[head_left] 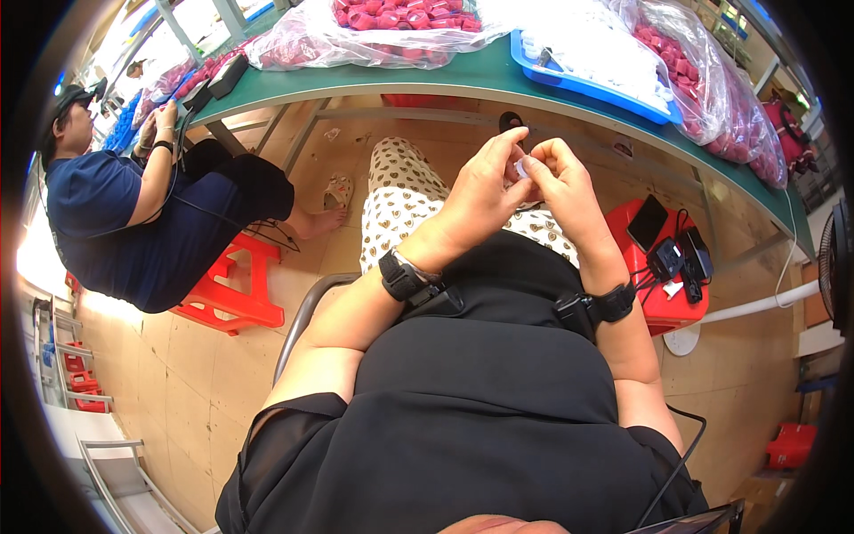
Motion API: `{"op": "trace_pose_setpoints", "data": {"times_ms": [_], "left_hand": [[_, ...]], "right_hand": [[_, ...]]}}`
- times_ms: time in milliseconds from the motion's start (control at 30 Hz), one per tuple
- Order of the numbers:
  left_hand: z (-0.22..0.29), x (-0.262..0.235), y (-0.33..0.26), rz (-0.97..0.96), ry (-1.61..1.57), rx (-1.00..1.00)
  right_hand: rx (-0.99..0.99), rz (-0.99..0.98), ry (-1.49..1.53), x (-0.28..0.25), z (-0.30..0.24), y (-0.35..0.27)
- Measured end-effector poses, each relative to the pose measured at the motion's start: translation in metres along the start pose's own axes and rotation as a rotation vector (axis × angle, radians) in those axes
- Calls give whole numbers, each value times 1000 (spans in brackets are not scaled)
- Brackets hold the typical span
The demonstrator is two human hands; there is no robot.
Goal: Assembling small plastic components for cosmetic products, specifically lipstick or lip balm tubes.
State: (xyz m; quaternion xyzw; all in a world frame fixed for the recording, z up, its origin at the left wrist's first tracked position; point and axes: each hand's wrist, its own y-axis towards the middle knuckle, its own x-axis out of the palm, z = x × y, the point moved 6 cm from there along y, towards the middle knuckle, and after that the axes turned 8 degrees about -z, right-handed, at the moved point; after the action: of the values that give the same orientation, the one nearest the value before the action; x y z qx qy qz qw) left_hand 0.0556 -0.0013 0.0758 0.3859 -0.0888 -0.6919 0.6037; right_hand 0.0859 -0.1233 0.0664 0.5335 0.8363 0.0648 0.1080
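My left hand (483, 189) and my right hand (565, 182) meet above my lap, just short of the table edge. Between their fingertips is a small whitish piece (521, 167), mostly covered by the fingers, so its kind does not show. Both hands are closed in a pinch around it. Beyond them on the green table (445, 78) lies a blue tray (594, 96) heaped with white parts (587, 53). A clear plastic bag (356, 49) of dark pink parts (405, 15) rests left of the tray.
Another bag of pink parts (676, 62) bulges over the table's right end. A red stool (680, 307) at my right carries a phone (648, 222) and cabled black devices (680, 258). A fan (834, 267) stands farther right. At left a co-worker (133, 205) sits on a red stool (233, 289).
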Motion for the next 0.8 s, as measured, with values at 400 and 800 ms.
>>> {"op": "trace_pose_setpoints", "data": {"times_ms": [400, 800], "left_hand": [[2, -3, 2, 12, 109, -4], [-18, 5, -1, -59, -194, -203]], "right_hand": [[-266, 203, -468, 0, -18, -8], [-46, 115, 139, -18, 11, 4]]}}
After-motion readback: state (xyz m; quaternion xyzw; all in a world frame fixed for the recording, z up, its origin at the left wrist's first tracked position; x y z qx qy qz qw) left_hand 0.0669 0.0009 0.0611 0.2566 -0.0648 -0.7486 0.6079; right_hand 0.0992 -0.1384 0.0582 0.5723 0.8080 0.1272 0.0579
